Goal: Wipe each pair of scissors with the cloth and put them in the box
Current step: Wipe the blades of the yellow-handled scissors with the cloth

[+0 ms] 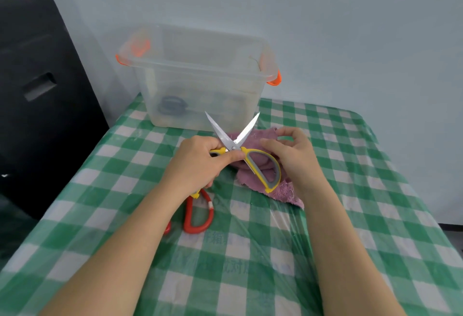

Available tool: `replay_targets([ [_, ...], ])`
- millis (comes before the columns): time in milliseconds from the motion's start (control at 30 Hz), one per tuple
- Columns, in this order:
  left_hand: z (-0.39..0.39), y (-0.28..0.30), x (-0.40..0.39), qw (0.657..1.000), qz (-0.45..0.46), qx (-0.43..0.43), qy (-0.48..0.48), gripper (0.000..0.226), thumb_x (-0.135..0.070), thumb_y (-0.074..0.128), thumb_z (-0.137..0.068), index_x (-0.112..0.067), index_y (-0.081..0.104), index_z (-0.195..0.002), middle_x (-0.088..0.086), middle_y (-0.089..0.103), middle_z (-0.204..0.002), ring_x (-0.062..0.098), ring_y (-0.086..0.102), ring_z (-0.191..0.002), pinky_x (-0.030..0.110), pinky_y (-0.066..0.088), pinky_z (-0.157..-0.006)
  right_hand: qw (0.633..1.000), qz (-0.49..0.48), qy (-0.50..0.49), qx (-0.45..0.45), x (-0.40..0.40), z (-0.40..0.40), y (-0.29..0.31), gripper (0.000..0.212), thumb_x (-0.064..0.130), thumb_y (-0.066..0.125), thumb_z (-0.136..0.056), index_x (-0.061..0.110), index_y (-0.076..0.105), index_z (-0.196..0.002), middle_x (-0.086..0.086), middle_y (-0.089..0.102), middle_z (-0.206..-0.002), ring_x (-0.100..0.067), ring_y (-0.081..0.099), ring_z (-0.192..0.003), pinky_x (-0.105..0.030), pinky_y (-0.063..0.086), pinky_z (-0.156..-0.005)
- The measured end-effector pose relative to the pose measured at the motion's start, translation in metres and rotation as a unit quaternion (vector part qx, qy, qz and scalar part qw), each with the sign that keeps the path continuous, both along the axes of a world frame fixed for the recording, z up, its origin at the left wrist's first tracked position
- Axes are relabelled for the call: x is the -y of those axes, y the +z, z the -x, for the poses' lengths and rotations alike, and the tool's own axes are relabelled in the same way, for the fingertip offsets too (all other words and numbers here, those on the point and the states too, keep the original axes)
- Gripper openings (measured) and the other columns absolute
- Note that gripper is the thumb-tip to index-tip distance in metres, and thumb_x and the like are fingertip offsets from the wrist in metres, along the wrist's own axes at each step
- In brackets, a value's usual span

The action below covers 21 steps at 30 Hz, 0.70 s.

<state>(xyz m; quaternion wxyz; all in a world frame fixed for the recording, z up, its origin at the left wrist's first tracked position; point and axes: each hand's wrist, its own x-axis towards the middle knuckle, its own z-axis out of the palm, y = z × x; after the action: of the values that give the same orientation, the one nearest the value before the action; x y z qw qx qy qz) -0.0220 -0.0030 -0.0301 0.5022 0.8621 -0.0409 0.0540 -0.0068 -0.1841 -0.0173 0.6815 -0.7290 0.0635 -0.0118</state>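
My left hand [198,162] grips the left handle of the yellow-and-grey scissors [260,165]. They are held above the table with the blades spread in a V pointing at the box. My right hand [293,155] is just right of the other handle, its fingers loosely curled and its thumb near the handle top, holding nothing that I can see. The purple cloth [283,190] lies crumpled on the table under the scissors. Red-handled scissors [198,215] lie on the table, partly hidden by my left forearm. The clear plastic box [200,75] with orange latches stands behind, with dark-handled scissors [171,106] inside.
The table wears a green-and-white checked cover [350,215] under clear plastic. A black chair [37,90] stands close to the table's left edge. A pale wall is right behind the box.
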Motion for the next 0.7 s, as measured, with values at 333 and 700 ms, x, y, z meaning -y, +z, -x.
replay_targets([
  [333, -0.003, -0.002, -0.004, 0.999, -0.008, 0.022, 0.021, 0.023, -0.053, 0.073, -0.076, -0.031, 0.069, -0.067, -0.001, 0.05, -0.039, 0.012, 0.044, -0.038, 0.036, 0.043, -0.049, 0.978, 0.194, -0.03, 0.064, -0.003, -0.018, -0.006, 0.039, 0.036, 0.062, -0.092, -0.002, 0.057, -0.083, -0.009, 0.057, -0.07, -0.023, 0.053, -0.063, -0.035, 0.043, -0.055],
  [700, -0.001, 0.002, -0.008, 0.996, 0.039, 0.068, 0.031, 0.065, -0.056, 0.071, -0.074, 0.007, 0.06, -0.071, 0.026, 0.051, -0.053, 0.02, 0.04, -0.043, 0.045, 0.044, -0.051, 0.984, 0.131, -0.054, 0.104, -0.016, -0.025, 0.031, 0.048, 0.038, 0.051, -0.1, 0.019, 0.034, -0.059, 0.01, 0.03, -0.051, -0.003, 0.029, -0.042, -0.02, 0.028, -0.046],
])
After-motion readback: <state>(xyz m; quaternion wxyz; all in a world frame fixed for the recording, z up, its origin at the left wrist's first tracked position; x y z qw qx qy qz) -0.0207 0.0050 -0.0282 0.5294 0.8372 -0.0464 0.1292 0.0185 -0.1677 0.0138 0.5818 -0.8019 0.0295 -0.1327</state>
